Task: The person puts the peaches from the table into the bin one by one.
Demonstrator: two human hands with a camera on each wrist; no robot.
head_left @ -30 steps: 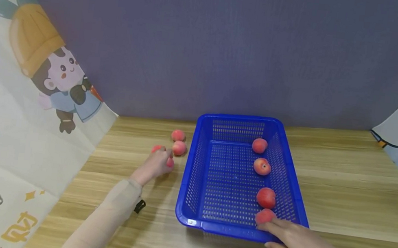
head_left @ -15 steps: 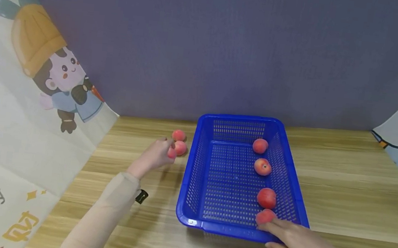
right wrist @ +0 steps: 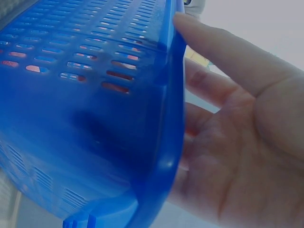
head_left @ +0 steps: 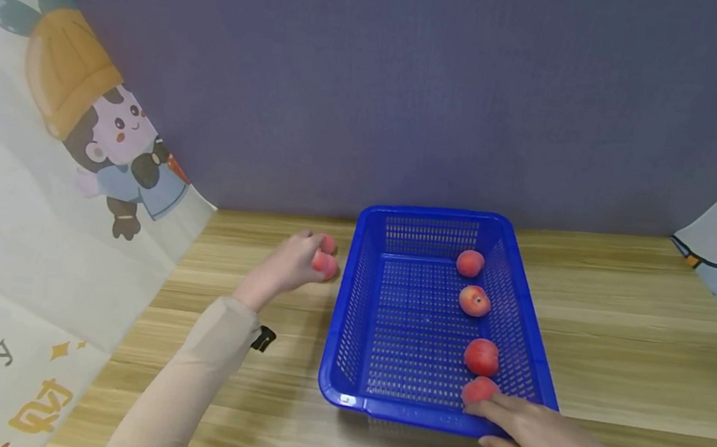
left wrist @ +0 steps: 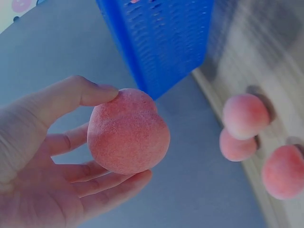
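My left hand (head_left: 286,261) holds a peach (left wrist: 128,133) between thumb and fingers, raised off the table at the basket's left. Loose peaches (left wrist: 245,116) lie on the table close by; in the head view my hand and its peach partly cover them. The blue plastic basket (head_left: 436,416) has slotted sides. At its near right corner my right hand (head_left: 530,431) grips the rim, thumb outside and fingers reaching over inside. Several peaches sit along the basket's right side, among them a red peach (head_left: 481,357); the nearest peach (head_left: 479,390) lies right by my right fingertips.
The basket stands on a wood-grain table (head_left: 637,344). A grey-blue panel (head_left: 413,90) rises along the table's back edge. At the left hangs a white printed sheet (head_left: 18,236) with a cartoon figure.
My left hand has picked up a peach from the table and moved it up and slightly right, towards the back peaches. The right hand and the basket have stayed put.
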